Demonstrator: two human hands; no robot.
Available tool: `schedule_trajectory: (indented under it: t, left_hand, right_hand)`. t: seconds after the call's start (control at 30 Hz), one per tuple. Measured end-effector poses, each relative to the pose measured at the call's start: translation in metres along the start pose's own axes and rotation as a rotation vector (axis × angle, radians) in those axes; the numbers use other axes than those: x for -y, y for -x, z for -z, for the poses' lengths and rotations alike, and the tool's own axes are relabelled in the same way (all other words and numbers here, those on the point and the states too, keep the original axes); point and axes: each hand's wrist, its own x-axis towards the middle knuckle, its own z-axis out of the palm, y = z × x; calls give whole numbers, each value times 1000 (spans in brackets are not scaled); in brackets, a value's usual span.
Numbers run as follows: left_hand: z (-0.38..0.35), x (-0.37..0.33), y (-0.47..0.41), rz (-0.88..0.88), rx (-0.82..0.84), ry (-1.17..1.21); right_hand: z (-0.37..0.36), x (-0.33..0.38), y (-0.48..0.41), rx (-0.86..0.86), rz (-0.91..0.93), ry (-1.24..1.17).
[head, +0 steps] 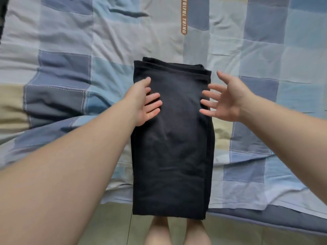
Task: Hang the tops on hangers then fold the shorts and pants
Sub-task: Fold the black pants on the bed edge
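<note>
Lying lengthwise on the bed, the black pants form a long, narrow rectangle of matte, soft-looking cloth, with stacked fold layers showing at the far end and the near end hanging over the bed edge. Beneath them spreads a quilt of blue, grey and beige squares with white stitching, lightly wrinkled, bearing a brown lettered strip. The left hand rests with straight fingers on the pants' left edge, gripping nothing. The right hand is splayed wide at the right edge, holding nothing; contact is unclear. Bare feet stand on pale floor tiles.
</note>
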Motion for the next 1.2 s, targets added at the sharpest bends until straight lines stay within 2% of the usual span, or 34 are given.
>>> schedule_trajectory:
  t: [0.23,0.43,0.73,0.93,1.1,1.2]
  left_hand:
    - [12,80,37,34,29,-28]
    - [39,170,61,125,-48,-41]
    - [90,290,71,367,-236,-195]
    - [106,321,59,383,-445,-253]
    - [110,315,46,198,-441,-243]
    - [111,306,48,208,-403,-288]
  right_hand:
    - [11,-72,33,91,-80,-79]
    - [43,-164,59,29,-183,-78]
    - [103,-293,70,-120,-408,-7]
    - [119,-331,67,-226,-485,242]
    - [121,-331,64,-109,-509,213]
    - [117,-329,66,-91,-528,234]
